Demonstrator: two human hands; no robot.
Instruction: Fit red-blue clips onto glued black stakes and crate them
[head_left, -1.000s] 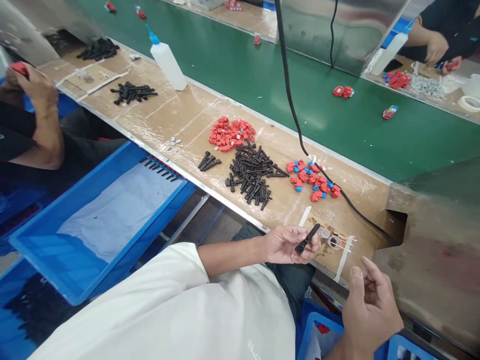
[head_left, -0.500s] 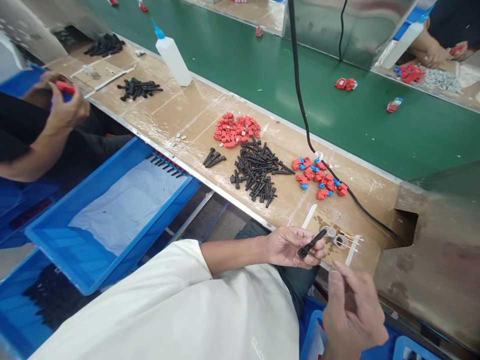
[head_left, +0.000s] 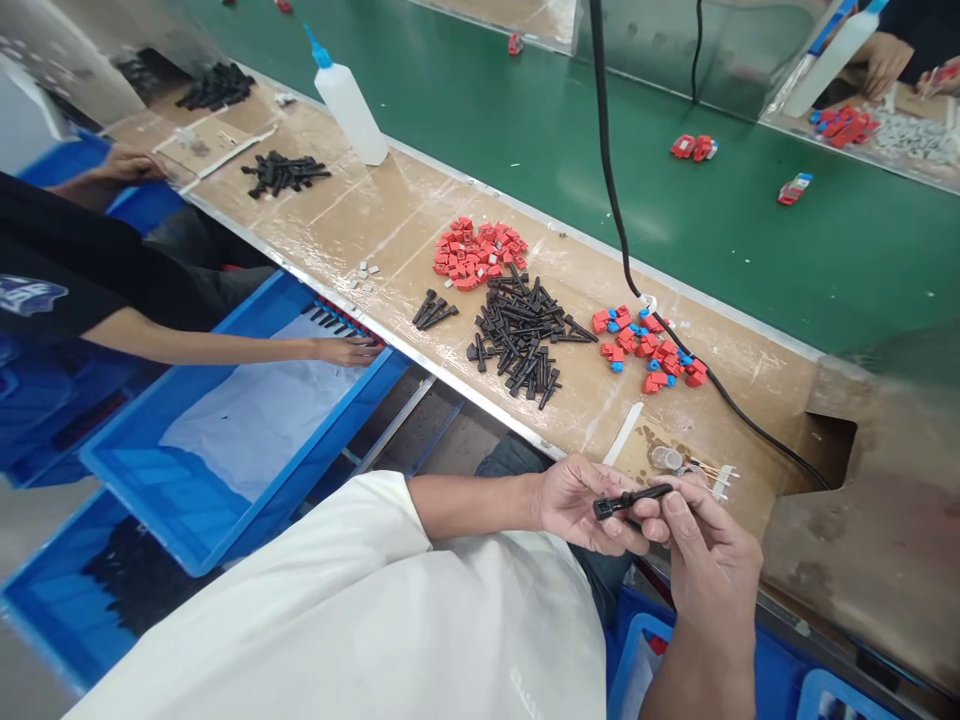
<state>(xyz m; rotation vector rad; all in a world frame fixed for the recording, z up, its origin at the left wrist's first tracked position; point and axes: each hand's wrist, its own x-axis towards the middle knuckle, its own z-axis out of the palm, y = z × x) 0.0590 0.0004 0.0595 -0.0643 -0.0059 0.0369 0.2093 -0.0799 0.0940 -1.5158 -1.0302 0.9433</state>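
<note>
My left hand pinches a slim black plastic piece with a blocky, hollow end, and part of another dark piece shows under its fingers. My right hand has closed thumb and fingers on the thin end of the same piece. Just beyond my hands, a small clear cup stands on a stained board beside several cotton swabs. A pile of similar black pieces lies further back on the bench. Red blocks are heaped behind it, and red-and-blue parts lie to its right.
A black cable hangs down across the bench. Behind runs a green belt carrying a few red parts. A white squeeze bottle stands at the back left. A co-worker's arm reaches into a blue bin at left.
My right hand has come up and left to meet the black piece, which now lies flatter. The co-worker at left has lowered a hand into the blue bin; the red part is out of sight.
</note>
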